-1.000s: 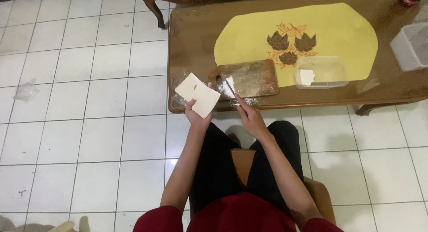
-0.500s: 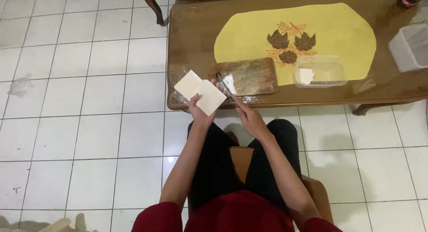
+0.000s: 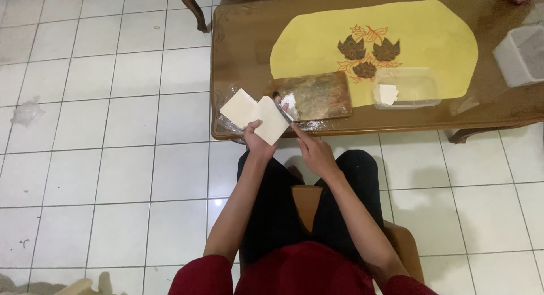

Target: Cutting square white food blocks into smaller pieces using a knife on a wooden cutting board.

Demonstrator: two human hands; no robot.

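Left hand (image 3: 256, 137) had the stack of white sheets (image 3: 254, 112) pinched at the near corner, thumb on top and fingers underneath, so it was closed on them. They were square and looked like thin pastry wrappers, held just off the near edge of the table (image 3: 243, 40). One sheet was fanned out to the left of the grip.

Right hand (image 3: 315, 153) sat just to the right of that, closed around a knife (image 3: 285, 109), or at least something thin and metal. The blade pointed away from the body and touched the right edge of the sheets.

Just beyond the knife tip was a wooden cutting board (image 3: 317, 94) dusted with flour. Under the sheets there was some crinkled clear plastic wrap (image 3: 225, 122).

Further right, well away from both hands, a clear plastic tub (image 3: 422, 79) had one white piece (image 3: 387, 94) in it. It sat on a yellow mat (image 3: 419, 34) with a leaf pattern.

My read: this was the separating or trimming step, with the blade working at the edge of the stack.

The next move would need a light touch. Keep the pinch steady and the blade flat, or the thin sheets could tear or slide off onto the floor (image 3: 113, 159).
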